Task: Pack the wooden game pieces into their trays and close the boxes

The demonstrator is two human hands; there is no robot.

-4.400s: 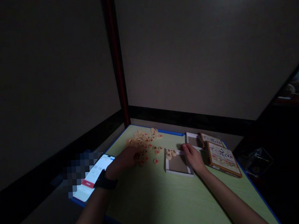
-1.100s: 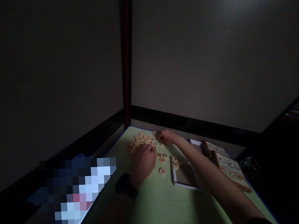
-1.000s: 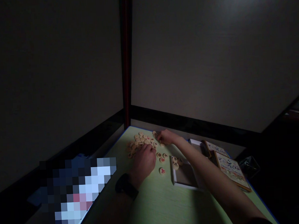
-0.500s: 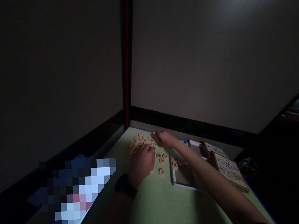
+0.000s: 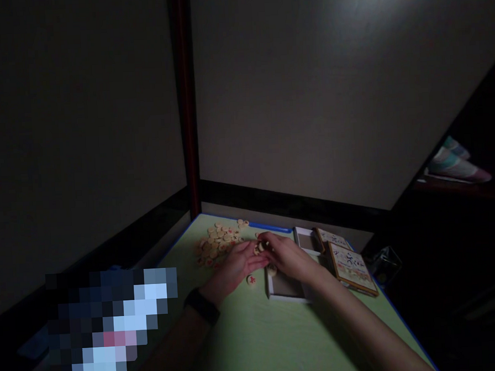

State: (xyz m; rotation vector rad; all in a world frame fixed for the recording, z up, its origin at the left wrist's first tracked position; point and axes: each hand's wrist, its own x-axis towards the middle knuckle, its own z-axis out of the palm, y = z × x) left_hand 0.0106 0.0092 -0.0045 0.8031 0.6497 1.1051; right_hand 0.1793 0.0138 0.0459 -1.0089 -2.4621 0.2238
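My left hand [image 5: 237,264] is turned palm up with its fingers stretched to the right, holding Chinese chess pieces [image 5: 257,250] near the fingertips. Just above it, my right hand [image 5: 287,254] pinches a Chinese chess piece [image 5: 263,245], and the two hands meet. Behind the left hand lies a heap of round wooden Chinese chess pieces [image 5: 214,243], some with red or dark characters. One red-marked piece [image 5: 251,280] lies in front of my fingers. Below the right hand is an open white-rimmed box tray [image 5: 287,297] with a piece [image 5: 272,269] at its left edge.
Two decorated box lids [image 5: 353,268] lie at the right of the green table [image 5: 255,340]. A second white tray [image 5: 306,241] and a blue strip [image 5: 270,227] are near the back edge. Walls meet behind the table; a blurred-out bright area is at left.
My right hand has come from the back edge to my left hand, which has turned palm up. The loose pieces beside the heap are now mostly gone or covered. The view has shifted right.
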